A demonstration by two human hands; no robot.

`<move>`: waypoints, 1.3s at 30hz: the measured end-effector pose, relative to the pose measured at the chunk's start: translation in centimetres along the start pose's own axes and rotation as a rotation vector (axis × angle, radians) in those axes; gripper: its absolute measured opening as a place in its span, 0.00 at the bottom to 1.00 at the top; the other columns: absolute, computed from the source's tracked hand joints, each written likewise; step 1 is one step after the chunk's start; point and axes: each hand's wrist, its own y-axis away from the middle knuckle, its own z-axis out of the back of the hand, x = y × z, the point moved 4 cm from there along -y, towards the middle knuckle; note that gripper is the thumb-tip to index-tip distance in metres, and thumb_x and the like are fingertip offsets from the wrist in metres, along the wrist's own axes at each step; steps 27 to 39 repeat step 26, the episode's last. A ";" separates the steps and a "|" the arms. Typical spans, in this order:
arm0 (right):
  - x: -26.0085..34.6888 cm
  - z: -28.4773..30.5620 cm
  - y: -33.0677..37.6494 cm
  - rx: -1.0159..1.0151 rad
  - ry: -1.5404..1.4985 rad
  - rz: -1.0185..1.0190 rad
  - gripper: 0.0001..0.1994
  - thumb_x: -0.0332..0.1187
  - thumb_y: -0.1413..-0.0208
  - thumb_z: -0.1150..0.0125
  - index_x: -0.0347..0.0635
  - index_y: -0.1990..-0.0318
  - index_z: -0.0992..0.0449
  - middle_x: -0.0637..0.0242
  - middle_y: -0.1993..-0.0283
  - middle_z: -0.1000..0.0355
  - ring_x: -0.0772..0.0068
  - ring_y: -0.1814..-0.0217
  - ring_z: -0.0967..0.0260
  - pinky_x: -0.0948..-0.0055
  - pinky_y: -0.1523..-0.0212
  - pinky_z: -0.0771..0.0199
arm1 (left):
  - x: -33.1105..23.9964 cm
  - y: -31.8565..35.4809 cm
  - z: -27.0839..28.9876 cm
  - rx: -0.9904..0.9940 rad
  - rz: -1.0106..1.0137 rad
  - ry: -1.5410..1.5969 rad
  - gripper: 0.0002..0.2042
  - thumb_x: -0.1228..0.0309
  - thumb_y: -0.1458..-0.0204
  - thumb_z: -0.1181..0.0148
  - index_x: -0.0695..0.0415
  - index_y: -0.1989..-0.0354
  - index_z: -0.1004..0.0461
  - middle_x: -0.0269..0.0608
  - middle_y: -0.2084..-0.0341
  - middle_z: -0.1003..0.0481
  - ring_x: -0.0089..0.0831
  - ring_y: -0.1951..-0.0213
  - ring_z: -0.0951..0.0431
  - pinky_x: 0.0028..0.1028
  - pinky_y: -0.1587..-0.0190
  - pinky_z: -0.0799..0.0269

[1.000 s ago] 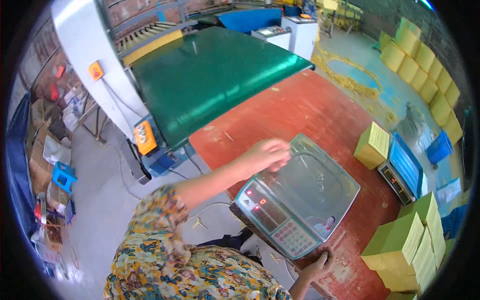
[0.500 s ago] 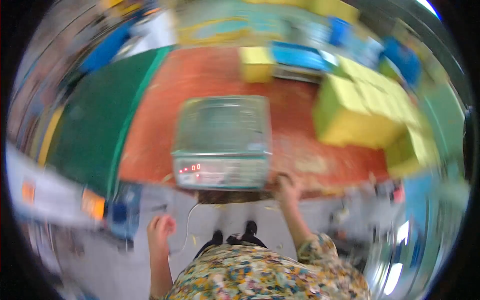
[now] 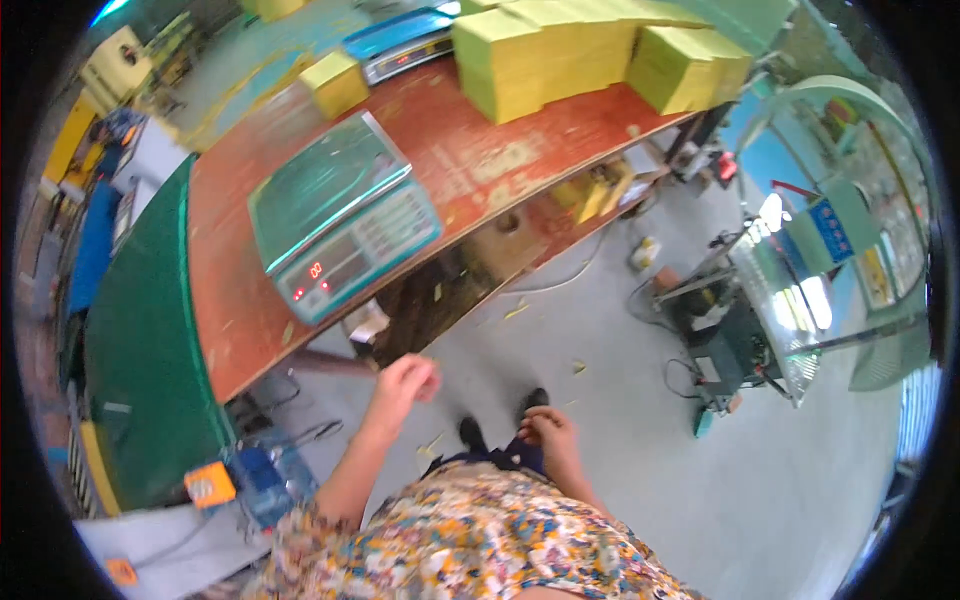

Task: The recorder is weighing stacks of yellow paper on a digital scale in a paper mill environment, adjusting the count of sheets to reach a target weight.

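Observation:
My left hand [image 3: 408, 382] hangs in front of the table edge, below the weighing scale. Its fingers are curled in and slightly blurred, and no held thing shows. Low in front of my body, my right hand [image 3: 550, 432] is loosely closed, also with no thing showing in it. Neither hand touches the table. The weighing scale [image 3: 335, 215], with a green-tinted flat pan and a lit red display, sits on the worn red tabletop [image 3: 490, 165], apart from both hands.
Yellow block-like stacks [image 3: 545, 55] stand along the table's far right, with a single yellow block [image 3: 335, 84] and a second blue-topped scale [image 3: 400, 45] beside them. A green surface [image 3: 145, 330] adjoins at left. A machine on a metal frame [image 3: 740, 340] stands at right on the grey floor.
My view has swung to the right, so the table and scale now lie tilted at upper left. My right hand has come away from the table edge toward my body.

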 end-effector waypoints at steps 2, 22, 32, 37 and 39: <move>-0.3 1.7 0.8 -0.037 -0.012 0.033 0.08 0.28 0.41 0.48 0.36 0.58 0.24 0.61 0.66 0.25 0.70 0.70 0.26 0.74 0.67 0.25 | 0.0 -0.3 -2.2 0.050 0.025 -0.049 0.11 0.64 0.39 0.47 0.60 0.58 0.26 0.39 0.67 0.23 0.25 0.65 0.22 0.25 0.63 0.26; 2.3 39.7 17.3 -0.539 -0.442 0.241 0.09 0.28 0.40 0.48 0.35 0.57 0.24 0.63 0.67 0.24 0.75 0.70 0.26 0.77 0.69 0.24 | 11.8 13.4 -48.6 1.040 0.197 -0.681 0.15 0.66 0.41 0.45 0.64 0.51 0.28 0.45 0.62 0.22 0.28 0.61 0.21 0.28 0.58 0.26; 4.6 47.0 18.4 -0.601 -0.467 0.309 0.09 0.29 0.40 0.47 0.34 0.57 0.24 0.62 0.66 0.24 0.73 0.69 0.25 0.76 0.68 0.24 | 10.3 12.7 -58.5 1.179 -0.232 -0.930 0.16 0.64 0.42 0.43 0.62 0.50 0.28 0.49 0.56 0.22 0.40 0.54 0.21 0.32 0.51 0.27; 4.6 47.0 18.4 -0.601 -0.467 0.309 0.09 0.29 0.40 0.47 0.34 0.57 0.24 0.62 0.66 0.24 0.73 0.69 0.25 0.76 0.68 0.24 | 10.3 12.7 -58.5 1.179 -0.232 -0.930 0.16 0.64 0.42 0.43 0.62 0.50 0.28 0.49 0.56 0.22 0.40 0.54 0.21 0.32 0.51 0.27; 4.6 47.0 18.4 -0.601 -0.467 0.309 0.09 0.29 0.40 0.47 0.34 0.57 0.24 0.62 0.66 0.24 0.73 0.69 0.25 0.76 0.68 0.24 | 10.3 12.7 -58.5 1.179 -0.232 -0.930 0.16 0.64 0.42 0.43 0.62 0.50 0.28 0.49 0.56 0.22 0.40 0.54 0.21 0.32 0.51 0.27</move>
